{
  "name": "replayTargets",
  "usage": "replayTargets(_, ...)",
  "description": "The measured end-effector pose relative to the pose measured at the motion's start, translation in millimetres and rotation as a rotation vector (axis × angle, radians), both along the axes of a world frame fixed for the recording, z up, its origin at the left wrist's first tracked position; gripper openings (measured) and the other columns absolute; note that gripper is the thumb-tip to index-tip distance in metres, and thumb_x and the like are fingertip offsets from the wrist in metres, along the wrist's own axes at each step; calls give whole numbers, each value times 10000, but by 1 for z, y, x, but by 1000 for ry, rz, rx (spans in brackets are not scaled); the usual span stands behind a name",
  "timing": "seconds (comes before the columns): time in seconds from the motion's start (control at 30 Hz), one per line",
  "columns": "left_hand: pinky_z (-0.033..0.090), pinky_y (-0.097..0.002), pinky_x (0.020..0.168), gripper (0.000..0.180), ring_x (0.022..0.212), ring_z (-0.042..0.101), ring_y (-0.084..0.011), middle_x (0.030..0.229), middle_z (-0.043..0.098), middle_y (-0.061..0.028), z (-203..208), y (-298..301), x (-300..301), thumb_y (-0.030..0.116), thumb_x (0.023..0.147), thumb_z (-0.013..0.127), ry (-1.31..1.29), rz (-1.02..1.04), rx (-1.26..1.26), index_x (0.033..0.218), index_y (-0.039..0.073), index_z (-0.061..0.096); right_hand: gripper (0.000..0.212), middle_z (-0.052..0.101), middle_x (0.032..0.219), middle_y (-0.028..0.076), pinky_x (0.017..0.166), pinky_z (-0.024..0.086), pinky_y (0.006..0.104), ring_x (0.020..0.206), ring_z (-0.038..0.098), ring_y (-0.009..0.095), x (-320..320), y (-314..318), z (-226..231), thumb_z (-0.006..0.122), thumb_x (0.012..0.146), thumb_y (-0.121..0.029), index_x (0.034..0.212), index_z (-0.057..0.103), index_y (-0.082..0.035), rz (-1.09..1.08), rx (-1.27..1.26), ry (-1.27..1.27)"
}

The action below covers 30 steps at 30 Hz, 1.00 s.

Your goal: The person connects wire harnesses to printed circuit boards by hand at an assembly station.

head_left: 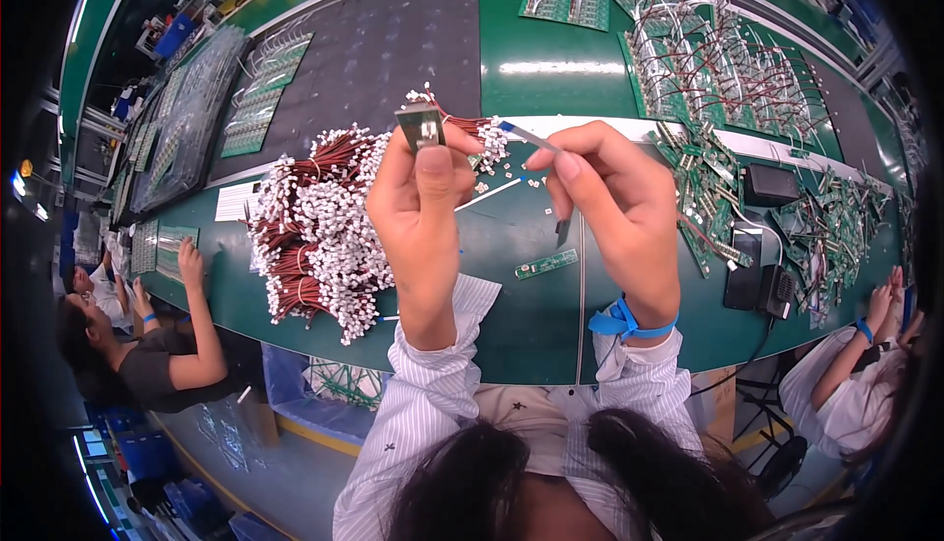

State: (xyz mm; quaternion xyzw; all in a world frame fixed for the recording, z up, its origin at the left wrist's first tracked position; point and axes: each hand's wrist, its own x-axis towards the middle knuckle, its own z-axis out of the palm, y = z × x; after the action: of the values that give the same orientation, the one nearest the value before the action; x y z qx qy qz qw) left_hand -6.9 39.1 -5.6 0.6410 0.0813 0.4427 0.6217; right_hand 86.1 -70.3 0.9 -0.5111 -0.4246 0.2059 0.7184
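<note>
My left hand (423, 197) pinches a small square circuit board (423, 131) with a pale connector on its face, held up over the bench. To its right, my right hand (615, 197) grips a flat ribbon cable (531, 136) between thumb and fingers. The cable's blue-tipped end points toward the board, apart from it. A dark strip (562, 232) hangs below the right fingers; whether it belongs to the same cable I cannot tell. On the green bench below lies a narrow green circuit board (547, 264). Beside my left hand is a big heap of red-brown wires with white connectors (320, 226).
Small white connectors (511, 172) are scattered beyond my hands. Piled circuit boards (836, 226) and black power adapters (771, 187) lie at right. Wired board panels (718, 54) stand at the back right. Co-workers sit on both sides, one with an arm (202, 315) at the bench.
</note>
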Motion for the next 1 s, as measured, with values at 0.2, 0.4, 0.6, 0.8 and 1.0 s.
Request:
replayTargets(0.2, 244, -192, 465, 206, 524, 298, -37, 602, 359, 17, 4, -7, 6, 183, 883, 361, -58, -87, -199, 918, -3, 443, 102, 559, 764, 31, 518, 372, 185, 589, 455, 50, -3, 1, -4, 451, 823, -46, 869, 512, 21, 20, 0, 52)
replayTargets(0.4, 227, -175, 441, 192, 506, 289, -21, 622, 392, 9, 2, -1, 1, 180, 880, 361, -170, -138, -347, 862, 13, 453, 91, 527, 710, 33, 531, 368, 193, 595, 462, 60, -11, 7, -4, 466, 798, -25, 846, 528, 22, 27, -23, -28)
replayTargets(0.6, 199, -172, 421, 217, 482, 277, -17, 573, 369, 23, 2, -1, 2, 232, 881, 382, -161, -113, -274, 820, 32, 440, 101, 554, 773, 49, 577, 393, 197, 627, 488, 78, -10, 5, -4, 446, 809, -14, 841, 529, 36, 68, -108, -98)
replayTargets(0.8, 222, -187, 432, 219, 481, 288, -39, 568, 360, 11, -4, 2, 5, 236, 893, 359, -238, -152, -242, 835, 34, 418, 100, 545, 737, 48, 573, 391, 206, 632, 491, 84, -9, 5, -4, 455, 799, -15, 821, 536, 40, 66, -101, -121)
replayTargets(1.0, 356, -299, 655, 195, 696, 426, -163, 732, 449, -90, 0, 1, 6, 216, 909, 258, -337, -335, -411, 939, 60, 370, 78, 526, 796, 94, 576, 401, 217, 658, 508, 130, -14, 12, -3, 494, 743, 14, 790, 555, 26, -37, 24, -339)
